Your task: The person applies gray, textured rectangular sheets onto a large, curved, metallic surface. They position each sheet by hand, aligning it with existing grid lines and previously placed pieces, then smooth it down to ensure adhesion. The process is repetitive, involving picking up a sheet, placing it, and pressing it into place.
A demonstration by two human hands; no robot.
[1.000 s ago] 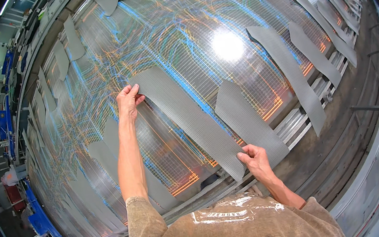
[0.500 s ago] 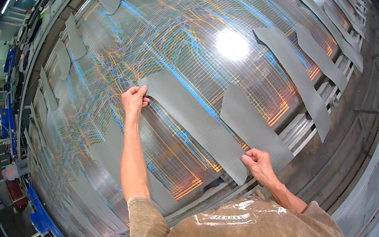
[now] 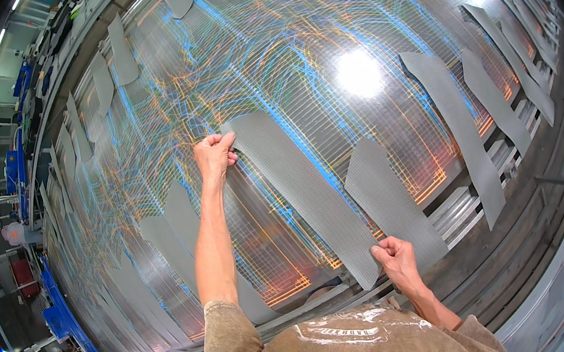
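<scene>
A long grey ribbed strip of sheet material (image 3: 305,191) lies slanted over the line-covered table surface, its lower end over the near edge. My left hand (image 3: 215,157) pinches the strip's far left corner between thumb and fingers. Low on its right edge, my right hand (image 3: 396,260) is closed with thumb and forefinger at the material. Just right of it lies a second grey piece with a pointed top (image 3: 391,201), close to my right hand.
More grey strips (image 3: 455,126) lie along the right side, several hanging past the edge rails (image 3: 459,214). Other grey pieces (image 3: 179,231) lie on the left. Blue, orange and yellow lines cover the metallic table (image 3: 263,249). Another person (image 3: 18,234) is at the far left.
The whole view has shifted, so the table and strips appear slightly further right and lower. Both hands keep their grip on the same strip, which lies much as before.
</scene>
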